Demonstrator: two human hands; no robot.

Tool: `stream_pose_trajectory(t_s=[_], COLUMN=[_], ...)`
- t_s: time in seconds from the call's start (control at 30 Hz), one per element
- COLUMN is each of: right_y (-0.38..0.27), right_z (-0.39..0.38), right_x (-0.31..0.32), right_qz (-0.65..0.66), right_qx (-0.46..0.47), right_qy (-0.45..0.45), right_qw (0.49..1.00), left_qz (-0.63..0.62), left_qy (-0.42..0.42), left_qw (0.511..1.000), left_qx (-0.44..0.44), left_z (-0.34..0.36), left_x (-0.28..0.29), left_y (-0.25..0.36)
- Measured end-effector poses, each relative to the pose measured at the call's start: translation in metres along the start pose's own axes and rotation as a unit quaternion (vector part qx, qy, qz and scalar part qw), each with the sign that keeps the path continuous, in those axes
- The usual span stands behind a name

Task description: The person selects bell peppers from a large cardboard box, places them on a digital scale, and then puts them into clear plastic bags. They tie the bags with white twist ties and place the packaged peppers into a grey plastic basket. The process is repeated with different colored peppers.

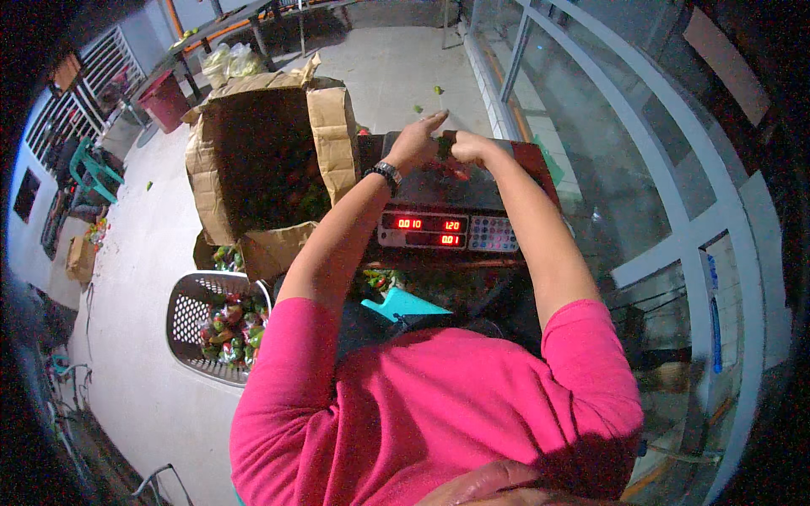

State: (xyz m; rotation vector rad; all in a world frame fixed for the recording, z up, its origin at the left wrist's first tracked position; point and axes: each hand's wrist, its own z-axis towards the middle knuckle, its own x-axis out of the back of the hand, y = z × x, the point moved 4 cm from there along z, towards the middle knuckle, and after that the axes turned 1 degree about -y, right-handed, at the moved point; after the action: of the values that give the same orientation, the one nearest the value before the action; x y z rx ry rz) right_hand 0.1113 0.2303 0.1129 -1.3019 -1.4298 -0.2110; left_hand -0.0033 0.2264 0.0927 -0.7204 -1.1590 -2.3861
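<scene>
My left hand (415, 143), wearing a dark wristband, reaches over the rear of a black scale (422, 197) with lit red displays; its index finger points forward while the other fingers curl, their contents unclear. Just beside it, my right hand (472, 150) is closed on something partly hidden. A small dark green item (444, 148) shows between the hands, with something red (456, 172), possibly bagged, below it on the scale. An open cardboard box (329, 126) with a shadowed interior stands directly left of the scale.
A basket (181, 316) of bagged red and green produce sits lower left. A turquoise plastic piece (405, 308) lies below the scale. A red bucket (160, 105), green chair (84, 164) and table (211, 29) stand farther back. A glazed frame (616, 143) runs along the right.
</scene>
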Motion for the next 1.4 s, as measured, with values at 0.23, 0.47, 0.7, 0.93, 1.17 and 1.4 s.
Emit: stream_pose_trajectory(t_s=[0.23, 0.47, 0.7, 0.93, 1.17, 1.4], right_y=[0.072, 0.027, 0.083, 0.060, 0.053, 0.093], right_z=[0.087, 0.069, 0.154, 0.192, 0.202, 0.231], right_x=[0.013, -0.007, -0.030, -0.057, -0.065, -0.055], right_qz=[0.019, 0.052, -0.176, -0.104, -0.085, -0.038], right_qx=[0.062, 0.136, 0.029, 0.098, 0.104, 0.053], right_qy=[0.061, -0.073, -0.013, -0.025, -0.044, -0.038], right_qw=[0.996, 0.987, 0.984, 0.989, 0.990, 0.997], left_qz=[-0.059, 0.012, 0.050, 0.106, 0.153, 0.174], left_qy=[-0.004, 0.026, -0.016, 0.001, -0.021, -0.023], left_qw=[0.998, 0.999, 0.997, 0.994, 0.988, 0.984], left_qx=[0.008, -0.039, -0.062, -0.040, -0.029, 0.016], left_z=[0.025, 0.013, 0.005, -0.018, -0.025, -0.021], left_x=[-0.006, 0.011, 0.014, 0.028, 0.043, 0.053], left_y=[-0.010, 0.000, 0.012, 0.014, 0.022, 0.022])
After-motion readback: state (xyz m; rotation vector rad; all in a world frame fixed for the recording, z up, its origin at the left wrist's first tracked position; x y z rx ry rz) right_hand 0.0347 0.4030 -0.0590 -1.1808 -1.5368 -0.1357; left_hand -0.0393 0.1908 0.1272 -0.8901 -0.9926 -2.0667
